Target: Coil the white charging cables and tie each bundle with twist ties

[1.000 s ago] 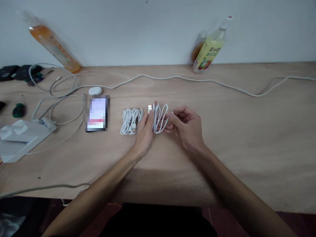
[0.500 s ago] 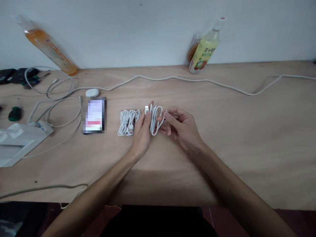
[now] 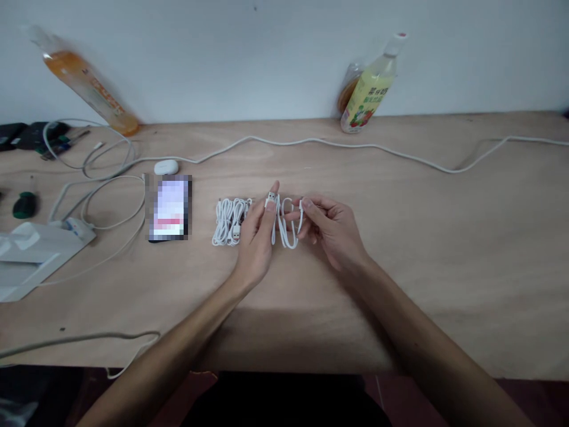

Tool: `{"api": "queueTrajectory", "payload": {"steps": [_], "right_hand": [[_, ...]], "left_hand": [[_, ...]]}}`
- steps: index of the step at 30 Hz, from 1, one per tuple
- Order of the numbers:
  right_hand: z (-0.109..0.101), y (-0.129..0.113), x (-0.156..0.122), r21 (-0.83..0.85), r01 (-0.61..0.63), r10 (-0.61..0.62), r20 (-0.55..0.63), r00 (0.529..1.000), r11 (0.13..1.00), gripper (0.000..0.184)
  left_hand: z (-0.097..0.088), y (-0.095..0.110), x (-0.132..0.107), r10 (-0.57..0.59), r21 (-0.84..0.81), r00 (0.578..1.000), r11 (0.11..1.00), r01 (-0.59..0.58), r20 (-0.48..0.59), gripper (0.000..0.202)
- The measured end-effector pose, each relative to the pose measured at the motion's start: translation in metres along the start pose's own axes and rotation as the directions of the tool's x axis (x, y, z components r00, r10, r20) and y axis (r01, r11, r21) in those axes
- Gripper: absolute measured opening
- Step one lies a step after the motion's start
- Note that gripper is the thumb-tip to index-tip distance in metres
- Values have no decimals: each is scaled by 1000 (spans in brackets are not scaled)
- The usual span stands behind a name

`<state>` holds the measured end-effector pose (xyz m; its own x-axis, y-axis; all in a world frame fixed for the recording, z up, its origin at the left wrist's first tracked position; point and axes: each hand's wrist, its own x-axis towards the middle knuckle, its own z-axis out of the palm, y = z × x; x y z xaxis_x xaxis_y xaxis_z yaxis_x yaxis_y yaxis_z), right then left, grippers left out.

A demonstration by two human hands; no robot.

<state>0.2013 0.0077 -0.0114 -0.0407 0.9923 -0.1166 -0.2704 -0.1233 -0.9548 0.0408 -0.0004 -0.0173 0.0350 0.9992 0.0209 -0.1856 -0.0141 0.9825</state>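
Two hands (image 3: pixel 256 240) (image 3: pixel 334 232), two bottles (image 3: pixel 368 99) (image 3: pixel 91 92), one phone (image 3: pixel 170 204) appear

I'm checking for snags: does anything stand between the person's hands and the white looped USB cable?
Nothing visible does: the left hand and right hand both hold the white looped USB cable. The bundled white cables lie left of the left hand, not between.

Cable coil (image 3: pixel 282 230) loosened, loops spread apart.
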Motion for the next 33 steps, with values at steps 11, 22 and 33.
{"api": "queueTrajectory", "payload": {"steps": [11,22,33], "right_hand": [[0,-2,-1,-31,33,-35,-41,999,999,46],[1,-3,-3,-20,11,-10,59,998,1000,36],[9,4,-2,62,-29,24,69,997,998,44]], "left_hand": [[0,2,2,-73,-128,997,989,77,39,28],[8,4,-4,-245,-423,968,872,248,63,22],[9,18,-9,-259,-496,951,812,309,168,12]]}}
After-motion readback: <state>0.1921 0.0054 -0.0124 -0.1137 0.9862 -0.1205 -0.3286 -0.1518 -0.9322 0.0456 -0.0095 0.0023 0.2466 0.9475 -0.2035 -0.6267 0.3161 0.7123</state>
